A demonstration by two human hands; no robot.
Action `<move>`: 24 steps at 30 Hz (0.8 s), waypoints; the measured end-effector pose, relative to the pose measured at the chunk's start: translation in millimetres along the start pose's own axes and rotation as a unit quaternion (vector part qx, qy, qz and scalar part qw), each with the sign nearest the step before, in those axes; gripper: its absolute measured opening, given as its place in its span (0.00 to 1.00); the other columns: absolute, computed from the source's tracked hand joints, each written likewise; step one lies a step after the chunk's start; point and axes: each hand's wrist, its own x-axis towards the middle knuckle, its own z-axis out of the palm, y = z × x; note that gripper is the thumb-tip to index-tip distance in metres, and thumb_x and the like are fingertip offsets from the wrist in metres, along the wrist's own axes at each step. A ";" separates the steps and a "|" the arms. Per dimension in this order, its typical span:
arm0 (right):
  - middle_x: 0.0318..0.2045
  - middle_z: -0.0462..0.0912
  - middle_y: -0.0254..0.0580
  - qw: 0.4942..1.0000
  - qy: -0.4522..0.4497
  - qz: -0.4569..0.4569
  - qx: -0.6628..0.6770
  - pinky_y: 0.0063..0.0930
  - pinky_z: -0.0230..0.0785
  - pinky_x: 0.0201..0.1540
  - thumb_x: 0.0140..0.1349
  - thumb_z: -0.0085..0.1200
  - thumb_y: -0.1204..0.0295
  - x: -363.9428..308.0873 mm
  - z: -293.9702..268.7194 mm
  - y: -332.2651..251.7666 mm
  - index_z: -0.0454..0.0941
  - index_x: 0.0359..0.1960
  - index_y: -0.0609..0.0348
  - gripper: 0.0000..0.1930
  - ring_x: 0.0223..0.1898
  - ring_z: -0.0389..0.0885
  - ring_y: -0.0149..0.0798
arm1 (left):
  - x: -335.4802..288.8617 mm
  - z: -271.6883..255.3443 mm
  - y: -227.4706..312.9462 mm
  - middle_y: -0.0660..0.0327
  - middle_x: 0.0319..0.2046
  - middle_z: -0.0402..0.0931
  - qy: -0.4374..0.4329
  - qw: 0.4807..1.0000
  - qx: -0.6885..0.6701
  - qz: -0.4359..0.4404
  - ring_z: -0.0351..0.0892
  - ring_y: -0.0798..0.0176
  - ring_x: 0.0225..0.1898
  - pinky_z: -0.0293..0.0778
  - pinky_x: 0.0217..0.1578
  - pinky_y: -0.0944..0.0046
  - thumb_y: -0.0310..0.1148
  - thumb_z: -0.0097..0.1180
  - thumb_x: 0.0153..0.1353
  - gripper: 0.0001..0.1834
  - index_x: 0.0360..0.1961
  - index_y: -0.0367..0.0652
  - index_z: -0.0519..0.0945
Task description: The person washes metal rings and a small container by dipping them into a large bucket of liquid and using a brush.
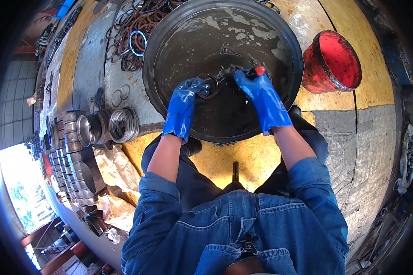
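Note:
My left hand, in a wet blue rubber glove, is closed on a dark metal ring. It holds the ring over a large black tub of murky dark liquid. To its right, my right hand, gloved alike, grips a tool with a black and red handle. The tool's working end lies toward the ring and looks blurred, so I cannot make out its kind. A small dark lump shows at the liquid's surface beyond both hands, amid patches of pale foam.
Left of the tub lies a heap of rusty rings. Nearer stand shiny stacked rings, rows of metal cylinders and crumpled brown paper. A red bucket, dirty at its rim, stands right of the tub.

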 end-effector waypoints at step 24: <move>0.27 0.84 0.39 0.988 -0.127 -0.040 0.076 0.30 0.74 0.38 0.62 0.62 0.57 -17.5 -9.1 -17.6 0.85 0.38 0.62 0.18 0.31 0.80 0.30 | 12.3 22.0 1.0 0.57 0.39 0.84 -0.075 0.974 -0.212 -0.016 0.83 0.63 0.38 0.79 0.44 0.64 0.38 0.60 0.69 0.15 0.47 0.36 0.82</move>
